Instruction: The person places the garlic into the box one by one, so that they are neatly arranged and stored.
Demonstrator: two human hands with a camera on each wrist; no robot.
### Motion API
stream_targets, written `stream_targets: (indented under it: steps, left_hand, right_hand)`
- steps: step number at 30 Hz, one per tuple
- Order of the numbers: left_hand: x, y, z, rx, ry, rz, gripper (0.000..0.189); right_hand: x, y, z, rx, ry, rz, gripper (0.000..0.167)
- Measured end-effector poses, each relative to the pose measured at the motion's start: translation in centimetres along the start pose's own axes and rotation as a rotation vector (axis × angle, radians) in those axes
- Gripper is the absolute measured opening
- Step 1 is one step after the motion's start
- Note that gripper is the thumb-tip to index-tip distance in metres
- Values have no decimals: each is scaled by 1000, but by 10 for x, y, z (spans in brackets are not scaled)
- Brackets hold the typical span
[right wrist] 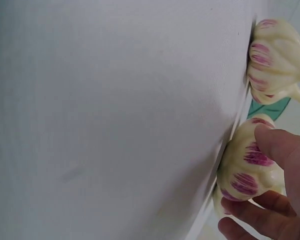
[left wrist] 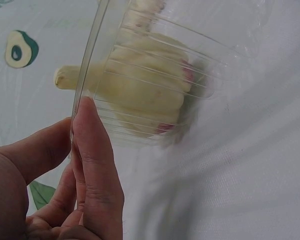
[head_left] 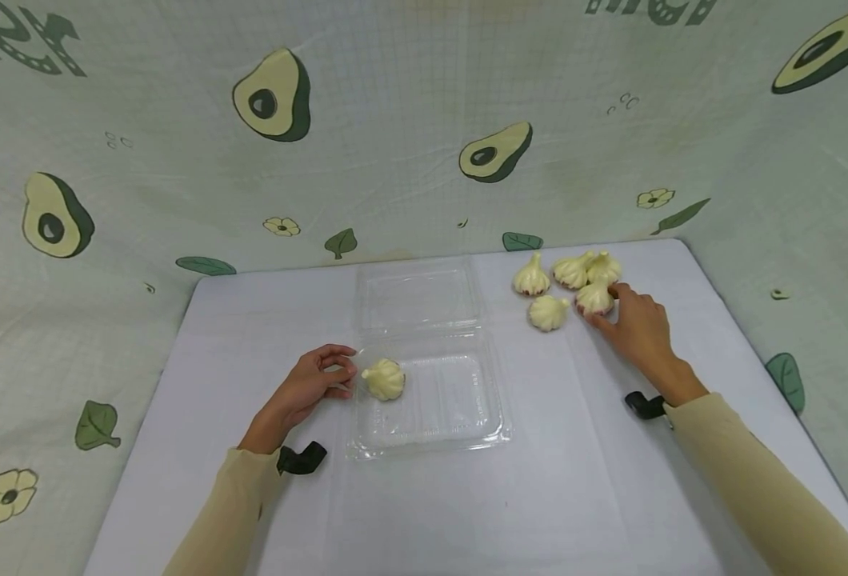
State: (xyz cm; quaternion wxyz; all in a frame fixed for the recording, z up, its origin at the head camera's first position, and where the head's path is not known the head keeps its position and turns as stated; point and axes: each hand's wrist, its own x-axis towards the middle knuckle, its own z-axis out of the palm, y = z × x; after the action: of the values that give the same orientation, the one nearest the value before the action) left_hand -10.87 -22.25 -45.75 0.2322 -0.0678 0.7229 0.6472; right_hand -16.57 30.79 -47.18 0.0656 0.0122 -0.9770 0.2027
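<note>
A clear plastic clamshell container (head_left: 431, 440) lies unfolded on the table, its lid (head_left: 420, 296) flat toward the back. One garlic bulb (head_left: 384, 379) rests at the left side of its base. My left hand (head_left: 318, 382) pinches the container's left rim between thumb and fingers, which the left wrist view shows close up. At the back right, my right hand (head_left: 636, 330) grips a purple-streaked garlic bulb (right wrist: 246, 162), thumb on one side and fingers on the other. Several more garlic bulbs (head_left: 547, 313) are grouped just left of and behind that hand.
A white cloth covers the table (head_left: 424, 520). Behind it and at both sides hangs a pale curtain (head_left: 395, 160) printed with avocados and leaves. Black camera mounts (head_left: 302, 458) are on both wrists.
</note>
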Motion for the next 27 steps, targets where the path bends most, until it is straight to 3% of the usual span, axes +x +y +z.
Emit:
stream_targets:
  steps: [18,27]
  left_hand:
    - [1,-1,0,-11,0,7,46]
    - [1,0,0,-11,-6,15,46]
  right_hand:
    - [-11,-9,-15,-11,-4,-17,61]
    - [-19,-25,-29,-1,44,-98,61]
